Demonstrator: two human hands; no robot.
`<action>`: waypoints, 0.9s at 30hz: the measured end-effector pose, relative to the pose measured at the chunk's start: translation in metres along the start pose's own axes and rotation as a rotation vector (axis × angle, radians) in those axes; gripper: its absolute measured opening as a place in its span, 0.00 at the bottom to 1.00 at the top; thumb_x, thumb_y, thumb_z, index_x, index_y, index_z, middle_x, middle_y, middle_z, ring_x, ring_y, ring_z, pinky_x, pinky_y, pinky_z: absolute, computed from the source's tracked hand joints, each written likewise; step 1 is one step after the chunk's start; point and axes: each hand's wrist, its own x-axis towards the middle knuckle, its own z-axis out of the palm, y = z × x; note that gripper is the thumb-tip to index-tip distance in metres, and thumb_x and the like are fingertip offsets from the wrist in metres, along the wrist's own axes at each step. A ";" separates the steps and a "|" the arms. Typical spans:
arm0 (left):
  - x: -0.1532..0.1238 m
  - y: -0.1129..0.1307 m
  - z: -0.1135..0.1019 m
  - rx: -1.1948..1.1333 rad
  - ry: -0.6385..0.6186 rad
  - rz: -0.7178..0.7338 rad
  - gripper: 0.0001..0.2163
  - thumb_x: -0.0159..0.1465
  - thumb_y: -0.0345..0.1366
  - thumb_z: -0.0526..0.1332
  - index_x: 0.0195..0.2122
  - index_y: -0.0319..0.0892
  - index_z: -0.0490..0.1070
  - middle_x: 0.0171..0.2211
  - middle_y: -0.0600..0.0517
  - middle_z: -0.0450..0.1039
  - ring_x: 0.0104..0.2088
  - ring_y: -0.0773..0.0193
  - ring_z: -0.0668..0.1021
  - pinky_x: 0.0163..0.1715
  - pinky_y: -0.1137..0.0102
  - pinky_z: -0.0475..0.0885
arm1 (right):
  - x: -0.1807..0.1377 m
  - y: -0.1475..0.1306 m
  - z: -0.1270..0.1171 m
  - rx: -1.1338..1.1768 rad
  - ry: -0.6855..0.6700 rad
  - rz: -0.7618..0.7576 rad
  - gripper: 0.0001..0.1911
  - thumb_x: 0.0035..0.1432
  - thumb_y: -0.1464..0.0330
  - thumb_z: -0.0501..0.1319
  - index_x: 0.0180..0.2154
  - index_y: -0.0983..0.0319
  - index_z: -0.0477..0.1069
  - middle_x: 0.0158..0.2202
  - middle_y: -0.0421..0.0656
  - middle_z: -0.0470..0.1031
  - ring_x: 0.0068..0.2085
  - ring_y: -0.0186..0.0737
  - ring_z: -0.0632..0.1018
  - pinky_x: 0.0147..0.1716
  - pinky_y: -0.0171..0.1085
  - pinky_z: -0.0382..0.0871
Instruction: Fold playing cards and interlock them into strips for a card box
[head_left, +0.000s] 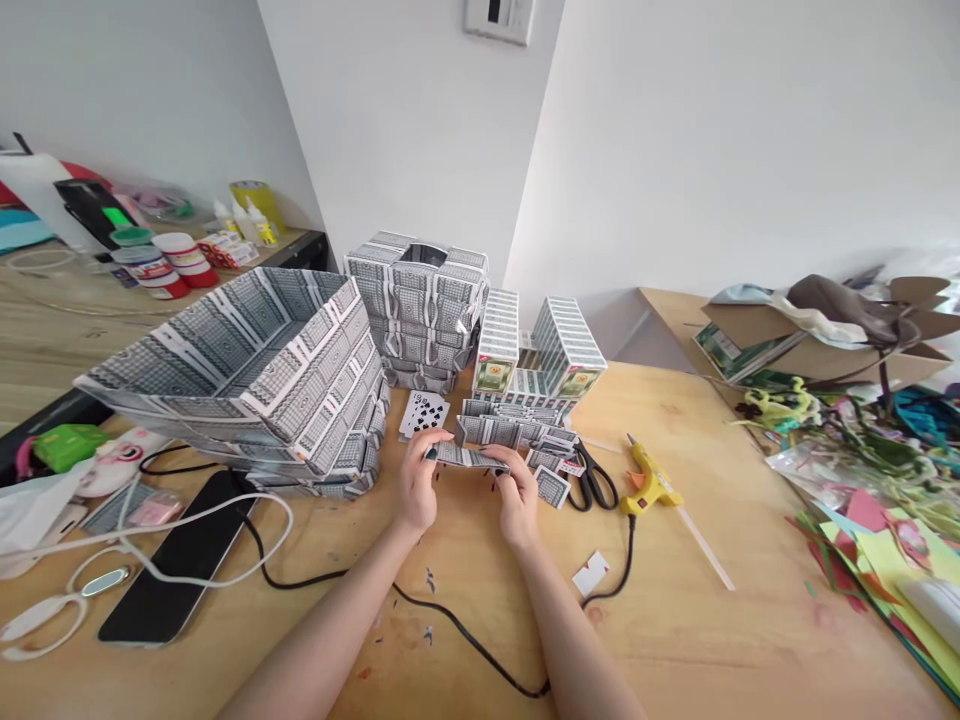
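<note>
Between my two hands is a folded strip of playing cards [471, 457], patterned grey and white. My left hand [418, 487] pinches its left end, and my right hand [517, 494] grips the right end. Just behind it stand more folded playing cards [491, 430] in a row. A face-up stack of spade cards [425, 413] lies beyond my left hand. Loose cards [553, 487] rest by my right hand, near black-handled scissors [595, 480]. A yellow glue gun [646, 480] with a clear glue stick lies farther right.
At left stands a large open box built of cards [315, 390], with a card-built block [420, 310] behind. Green card packs [568, 345] are stacked at the back. A black phone [180, 560] and white cable lie left; a black cord [465, 640] crosses the front. Paper scraps [877, 550] cover the right.
</note>
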 end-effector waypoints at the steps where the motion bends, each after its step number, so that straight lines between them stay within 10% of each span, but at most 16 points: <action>1: 0.000 -0.001 0.000 -0.013 -0.005 -0.023 0.15 0.59 0.35 0.44 0.40 0.41 0.68 0.43 0.47 0.68 0.47 0.58 0.69 0.50 0.61 0.61 | 0.000 -0.002 0.000 -0.006 -0.002 0.002 0.17 0.52 0.72 0.49 0.39 0.61 0.72 0.41 0.46 0.72 0.44 0.44 0.71 0.44 0.43 0.64; 12: -0.001 0.004 0.010 -0.091 -0.043 -0.170 0.16 0.62 0.40 0.49 0.50 0.43 0.60 0.46 0.45 0.68 0.46 0.60 0.71 0.42 0.65 0.68 | -0.001 0.006 -0.001 -0.198 0.310 0.073 0.14 0.57 0.64 0.49 0.41 0.62 0.67 0.36 0.46 0.70 0.32 0.38 0.71 0.33 0.39 0.66; 19: -0.001 0.009 0.007 0.146 -0.309 0.058 0.14 0.64 0.38 0.46 0.46 0.44 0.66 0.54 0.46 0.60 0.52 0.57 0.65 0.48 0.61 0.64 | 0.002 0.000 -0.009 -0.354 0.423 -0.065 0.15 0.59 0.65 0.46 0.34 0.62 0.69 0.36 0.47 0.68 0.41 0.43 0.69 0.42 0.42 0.62; 27: -0.002 0.002 0.008 0.319 -0.225 0.085 0.15 0.64 0.39 0.45 0.44 0.44 0.67 0.42 0.46 0.59 0.47 0.58 0.66 0.49 0.58 0.63 | 0.005 0.006 -0.008 -0.378 0.442 -0.013 0.18 0.60 0.63 0.46 0.32 0.62 0.71 0.38 0.48 0.65 0.44 0.44 0.67 0.42 0.43 0.62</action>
